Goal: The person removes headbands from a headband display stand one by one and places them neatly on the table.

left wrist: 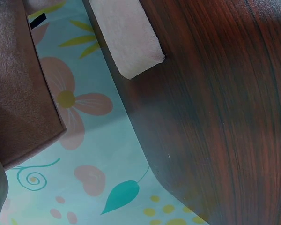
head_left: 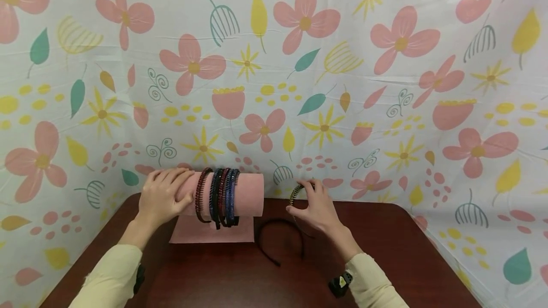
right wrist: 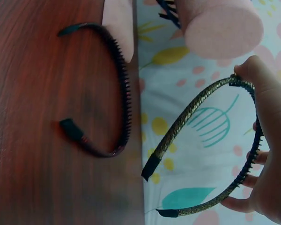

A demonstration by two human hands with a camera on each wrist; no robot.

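On the left, a pink plush headband stand [head_left: 250, 194] lies as a horizontal roll on a flat base. Around its roll sit several toothed headbands [head_left: 221, 198] in dark red, black and blue. My left hand [head_left: 160, 196] grips the roll's left end, fingers over the top and thumb in front. To the right of the stand, my right hand [head_left: 318, 206] holds a gold-and-black toothed headband [right wrist: 192, 108] raised off the table, its two ends pointing away from the palm. A dark toothed headband [right wrist: 125, 93] rests on the table between the stand and my right hand.
The dark brown wooden table [head_left: 205, 274] has its back edge just behind the stand. A white cloth [head_left: 265, 70] printed with flowers and leaves hangs behind it and along the sides. The stand's pink base [head_left: 184, 232] lies on the tabletop.
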